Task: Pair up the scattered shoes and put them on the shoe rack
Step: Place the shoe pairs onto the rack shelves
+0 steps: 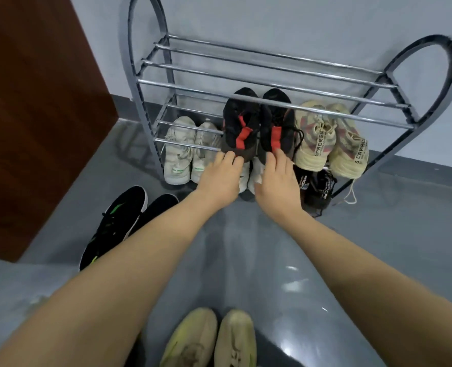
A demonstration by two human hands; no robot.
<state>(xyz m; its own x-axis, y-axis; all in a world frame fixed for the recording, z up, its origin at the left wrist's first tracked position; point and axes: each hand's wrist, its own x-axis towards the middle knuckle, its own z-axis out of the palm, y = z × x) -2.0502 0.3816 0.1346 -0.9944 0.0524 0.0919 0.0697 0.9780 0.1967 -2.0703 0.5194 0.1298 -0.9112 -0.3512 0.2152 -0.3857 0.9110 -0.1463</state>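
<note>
We judged the main risk to be a slip: the pair of black knit sneakers with red tongue straps sat toes-in on the middle tier of the grey metal shoe rack with chrome rails, their heels hanging over the front rail, and a shove that was uneven or too light could have tipped them forward onto the pairs below, or nudged the cream mesh sneakers with printed heel tabs just beside them on the same tier. Our left hand had its fingers nearly straight, the tips resting on the heel of the left black shoe; our right hand matched it on the right shoe's heel, fingers loosely extended, so neither hand gripped anything and both only pressed. Below, on the bottom tier, stood a pair of white sneakers, a second white pair largely hidden behind our hands, and a black pair with white lettering. Well apart from the rack, a pair of black trainers with green stripes lay on the glossy grey floor to our left, not yet shelved, and we could not tell whether the yellowish shoes at the bottom edge were being worn.
</note>
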